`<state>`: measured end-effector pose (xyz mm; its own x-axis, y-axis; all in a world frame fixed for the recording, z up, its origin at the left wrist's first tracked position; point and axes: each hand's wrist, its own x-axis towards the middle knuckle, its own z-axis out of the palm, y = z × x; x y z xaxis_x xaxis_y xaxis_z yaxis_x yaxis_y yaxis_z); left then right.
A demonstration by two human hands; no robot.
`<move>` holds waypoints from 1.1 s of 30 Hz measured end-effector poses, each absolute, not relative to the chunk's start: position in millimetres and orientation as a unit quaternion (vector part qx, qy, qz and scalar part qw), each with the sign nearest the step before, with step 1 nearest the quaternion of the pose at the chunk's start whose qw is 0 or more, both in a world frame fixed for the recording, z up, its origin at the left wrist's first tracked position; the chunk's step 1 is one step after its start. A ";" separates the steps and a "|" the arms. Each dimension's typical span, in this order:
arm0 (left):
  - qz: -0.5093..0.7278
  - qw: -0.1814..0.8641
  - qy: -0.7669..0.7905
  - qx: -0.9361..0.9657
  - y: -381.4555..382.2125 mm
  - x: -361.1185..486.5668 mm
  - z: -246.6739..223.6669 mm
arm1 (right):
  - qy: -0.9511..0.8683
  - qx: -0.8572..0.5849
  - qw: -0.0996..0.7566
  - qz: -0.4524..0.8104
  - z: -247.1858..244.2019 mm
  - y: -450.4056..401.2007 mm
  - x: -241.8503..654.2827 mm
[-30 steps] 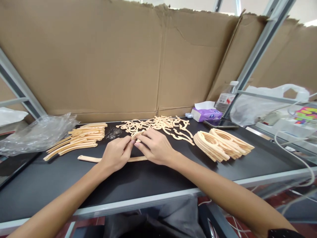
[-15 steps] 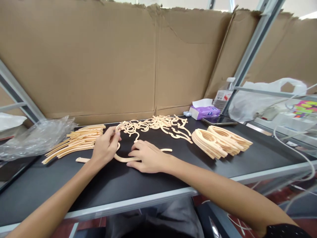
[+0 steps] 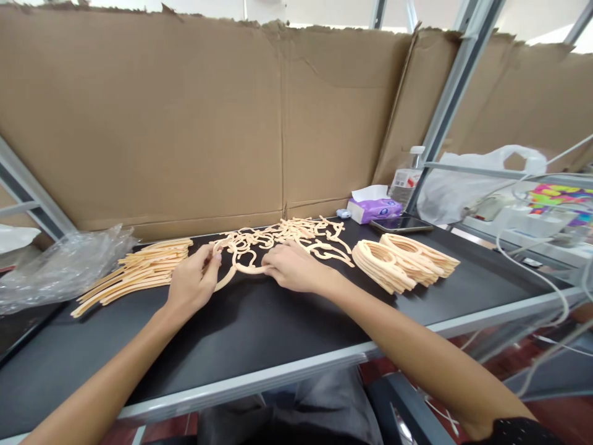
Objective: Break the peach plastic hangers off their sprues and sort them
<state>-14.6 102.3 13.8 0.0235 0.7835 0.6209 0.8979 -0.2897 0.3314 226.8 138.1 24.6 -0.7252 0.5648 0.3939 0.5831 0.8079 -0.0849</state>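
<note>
My left hand (image 3: 193, 278) is closed around one side of a cream-coloured curved plastic piece, which looks like part of a clothes hanger. My right hand (image 3: 296, 267) pinches the other end of a curved hanger arm (image 3: 252, 270). Between the hands the arm and a ring-like curve meet, lifted slightly off the black table. A second curved strip (image 3: 225, 281) slants down beside my left fingers. Just behind my hands lies a loose heap of small hook-shaped pieces (image 3: 296, 230). My fingers hide how the held parts join.
Long flat strips (image 3: 139, 269) are piled on the left beside crumpled clear plastic (image 3: 65, 266). Stacked hanger pieces with round openings (image 3: 398, 262) stand on the right. Behind them are a phone (image 3: 403, 224), a purple tissue pack (image 3: 373, 210) and a bottle (image 3: 407, 179). Cardboard (image 3: 185, 123) walls the back.
Both hands have raised the curved hanger parts from the table and moved them away from me, towards the hook heap. The view has shifted slightly.
</note>
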 end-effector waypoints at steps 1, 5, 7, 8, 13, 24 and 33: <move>-0.371 0.082 -0.594 -0.709 102.8 -15.1 13.8 | -0.923 -0.312 0.221 -0.034 24.9 139.2 227.0; -0.379 0.079 -0.601 -0.700 106.1 -17.3 13.7 | -0.897 -0.316 0.300 -0.078 24.4 145.1 228.0; -0.382 0.070 -0.605 -0.696 107.8 -18.3 13.5 | -0.886 -0.308 0.333 -0.095 23.1 149.2 228.9; -0.383 0.062 -0.606 -0.694 108.5 -18.6 13.4 | -0.882 -0.302 0.347 -0.100 22.2 151.5 229.4; -0.414 -0.056 -0.582 -0.698 107.9 -16.4 12.6 | -0.869 -0.272 0.398 -0.108 16.0 163.0 230.2; -0.452 -0.091 -0.584 -0.669 106.5 -11.9 8.7 | -0.816 -0.310 0.484 -0.067 15.0 146.8 217.7; -0.467 -0.216 -0.510 -0.689 99.8 2.5 4.5 | -0.792 -0.314 0.421 0.312 4.6 122.9 183.7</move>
